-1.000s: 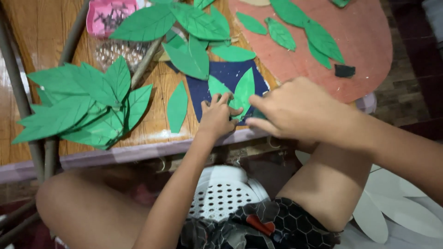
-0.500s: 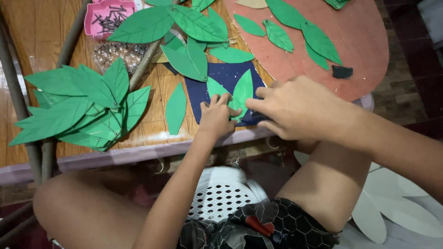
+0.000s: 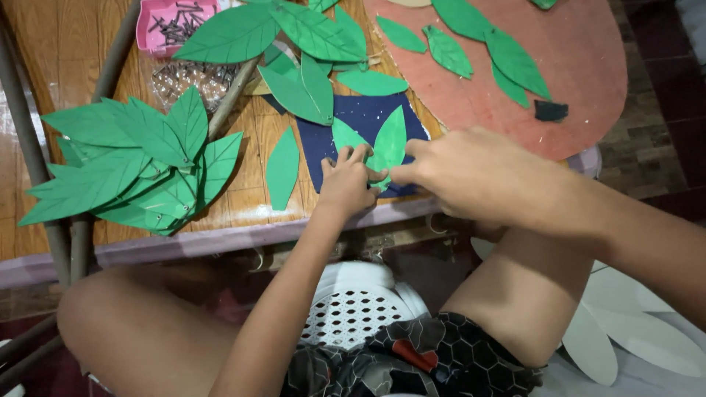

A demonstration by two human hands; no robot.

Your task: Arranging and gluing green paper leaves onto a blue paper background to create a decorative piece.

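Nearest the camera, a white perforated plastic stool [image 3: 346, 312] shows between the person's bare knees, at six o'clock in the head view. Above it, near the desk's [image 3: 243, 202] front edge, both hands meet over a dark blue square sheet [image 3: 346, 121]. The left hand [image 3: 346, 184] presses flat, fingers spread, on a green paper leaf [image 3: 386, 143]: a smooth, pointed oval with a creased midrib, lying on the blue sheet at the centre. The right hand [image 3: 478, 173] pinches the same leaf's lower edge, fingers closed on it. At nine o'clock lies a fanned cluster of veined green leaves [image 3: 140, 165] on grey stems. At eleven o'clock sit a pink tray of dark nails [image 3: 176, 26] and a clear bag of small metal pieces [image 3: 187, 77]. At one o'clock, a reddish-brown rounded board [image 3: 573, 66] carries more flat leaves.
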